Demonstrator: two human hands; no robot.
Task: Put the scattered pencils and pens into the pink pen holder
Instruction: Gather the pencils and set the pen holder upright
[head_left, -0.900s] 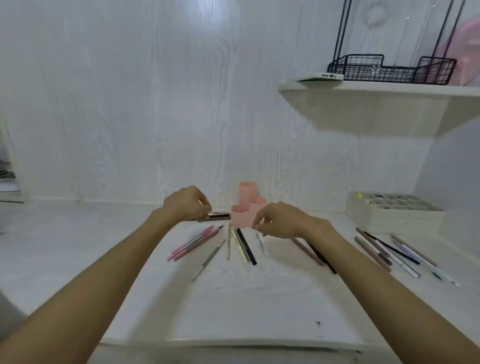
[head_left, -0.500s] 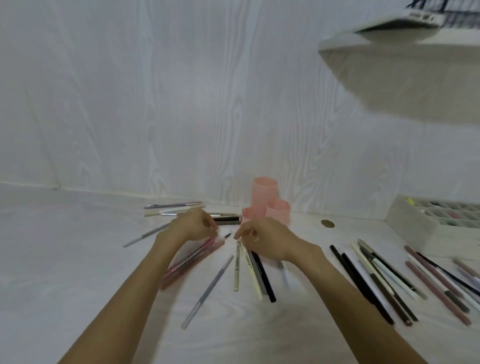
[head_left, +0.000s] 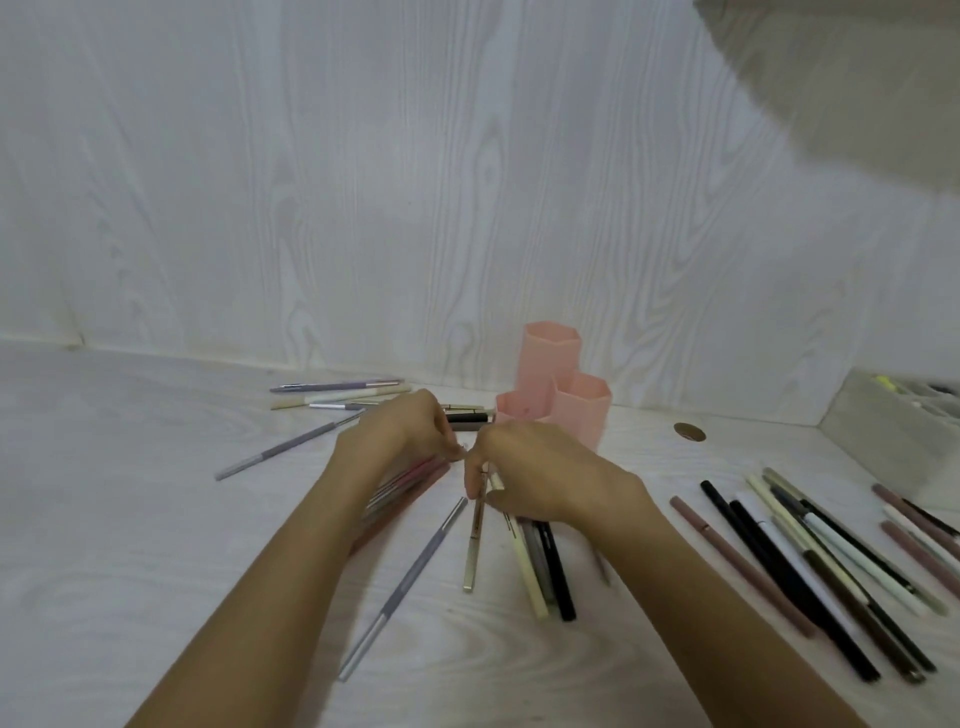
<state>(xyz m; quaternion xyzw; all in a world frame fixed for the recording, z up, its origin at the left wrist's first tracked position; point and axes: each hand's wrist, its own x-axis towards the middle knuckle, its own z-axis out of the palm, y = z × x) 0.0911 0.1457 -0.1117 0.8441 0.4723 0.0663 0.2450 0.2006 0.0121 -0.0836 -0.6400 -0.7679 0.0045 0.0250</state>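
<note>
The pink pen holder (head_left: 563, 400), three joined hexagonal tubes, stands at the back by the wall. Just in front of it my two hands meet over a fan of pens. My left hand (head_left: 400, 431) pinches the top ends of several pink pens (head_left: 410, 480), which look blurred. My right hand (head_left: 530, 473) has thumb and fingers closed around the top of a gold pen (head_left: 474, 551). A cream pen (head_left: 530, 571) and a black pen (head_left: 563, 587) lie partly under that hand. A lilac pen (head_left: 400, 587) lies loose between my forearms.
More pens lie behind my left hand (head_left: 337, 395), and another lilac pen (head_left: 291, 444) to the left. A large pile of pens (head_left: 805, 561) lies at the right, a white compartment box (head_left: 893, 441) behind it. A brown round spot (head_left: 689, 431) marks the desk.
The view has tilted down and closer to the desk. Both hands have come together in front of the holder and lowered onto the pens' top ends.
</note>
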